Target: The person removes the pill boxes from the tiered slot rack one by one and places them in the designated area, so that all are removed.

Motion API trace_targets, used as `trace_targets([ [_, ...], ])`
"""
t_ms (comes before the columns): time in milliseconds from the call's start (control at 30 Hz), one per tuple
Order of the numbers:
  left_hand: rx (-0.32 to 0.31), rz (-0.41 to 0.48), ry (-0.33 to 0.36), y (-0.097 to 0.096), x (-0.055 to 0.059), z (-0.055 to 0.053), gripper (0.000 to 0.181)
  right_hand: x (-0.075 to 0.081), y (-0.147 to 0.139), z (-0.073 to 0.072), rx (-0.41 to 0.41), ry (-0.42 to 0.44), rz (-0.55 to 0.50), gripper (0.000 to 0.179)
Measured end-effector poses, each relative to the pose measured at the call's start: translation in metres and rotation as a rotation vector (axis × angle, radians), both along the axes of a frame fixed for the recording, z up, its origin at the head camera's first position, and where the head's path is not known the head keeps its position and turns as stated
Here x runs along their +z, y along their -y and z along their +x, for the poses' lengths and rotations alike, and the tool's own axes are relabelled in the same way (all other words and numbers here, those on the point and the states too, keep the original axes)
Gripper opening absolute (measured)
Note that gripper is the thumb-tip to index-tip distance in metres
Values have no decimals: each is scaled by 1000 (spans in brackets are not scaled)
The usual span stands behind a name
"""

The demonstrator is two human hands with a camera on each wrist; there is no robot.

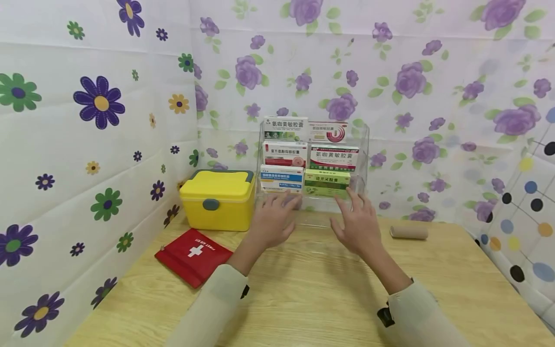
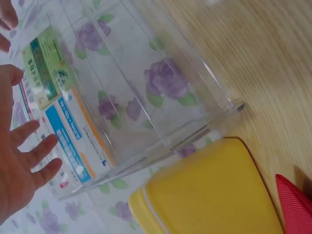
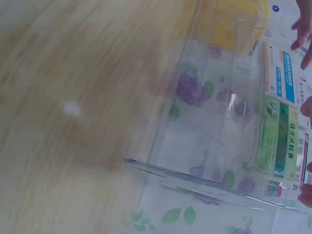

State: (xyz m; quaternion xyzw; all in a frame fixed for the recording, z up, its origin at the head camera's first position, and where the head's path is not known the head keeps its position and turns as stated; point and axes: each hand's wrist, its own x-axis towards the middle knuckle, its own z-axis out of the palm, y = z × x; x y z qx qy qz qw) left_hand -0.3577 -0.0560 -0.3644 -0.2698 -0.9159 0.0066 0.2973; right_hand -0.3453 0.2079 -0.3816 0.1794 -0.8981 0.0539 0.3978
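A clear acrylic tiered rack (image 1: 366, 159) stands against the back cloth, with several medicine boxes in its upper tiers. My left hand (image 1: 272, 219), fingers spread, is in front of a blue-and-white medicine box (image 1: 282, 178). To its right, my right hand (image 1: 357, 221) reaches up by a green medicine box (image 1: 327, 183), fingers loosely bent. Neither hand holds anything; whether fingertips touch the boxes is unclear. The left wrist view shows the left fingers (image 2: 41, 151) beside the blue-and-white box (image 2: 73, 141). In the right wrist view, only parts of the right fingers (image 3: 306, 192) appear.
Left of the rack sits a yellow box (image 1: 217, 202) with a grey latch. A red first aid pouch (image 1: 195, 255) lies in front of it. At the right, a brown cardboard tube (image 1: 409, 232) rests on the wooden table (image 1: 312, 299). Flowered cloth (image 1: 99, 193) hangs along the left side.
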Motion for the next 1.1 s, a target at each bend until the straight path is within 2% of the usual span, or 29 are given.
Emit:
trace_targets([
  [100,-3,87,34,11,1,-4,57,6,1,-3,40,17,-104,50],
  [300,25,290,89,39,7,-14,66,27,2,-5,98,153,-293,44],
  [400,50,370,116,52,6,-17,66,35,0,-8,121,216,-363,38],
  [567,40,463,180,65,1,-19,65,39,-4,-13,136,251,-444,32],
  [733,51,475,303,72,-8,-22,66,42,-7,-19,167,225,-514,29],
  [900,62,484,423,78,-17,-26,77,48,-7,-28,207,199,-592,30],
  [1100,53,487,561,82,-28,-29,85,52,-9,-38,160,216,-631,34],
])
